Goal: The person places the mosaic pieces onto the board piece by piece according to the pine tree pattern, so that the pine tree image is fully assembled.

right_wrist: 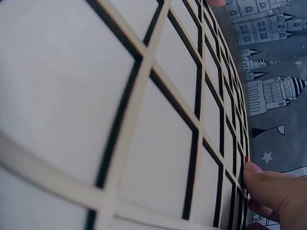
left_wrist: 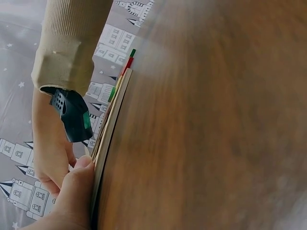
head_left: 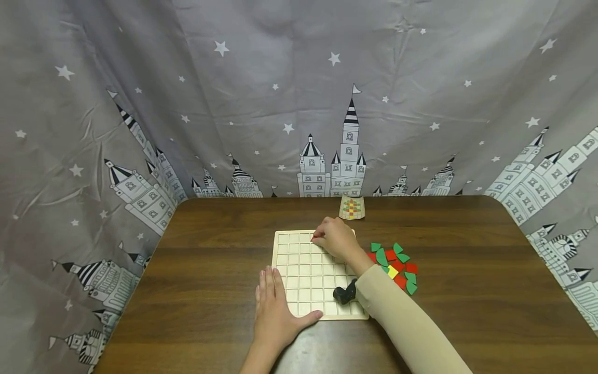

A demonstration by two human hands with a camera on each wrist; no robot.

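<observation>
A pale wooden grid board (head_left: 299, 270) with square cells lies on the table. My right hand (head_left: 337, 239) is over its far row and pinches a small red piece (head_left: 313, 239) between thumb and fingertips. In the right wrist view a sliver of the red piece (right_wrist: 246, 159) shows by the thumb; its full shape is hidden. My left hand (head_left: 275, 317) rests on the board's near left corner, fingers straight along the left side and thumb across the front edge. The left wrist view shows that thumb (left_wrist: 76, 184) against the board's rim (left_wrist: 112, 124).
Right of the board lies a loose pile of red, green and yellow flat pieces (head_left: 396, 265). A small pattern card (head_left: 352, 208) is at the table's back edge, before a grey castle-print curtain (head_left: 261, 104). A black wrist camera (head_left: 344, 294) hangs over the board's near right part.
</observation>
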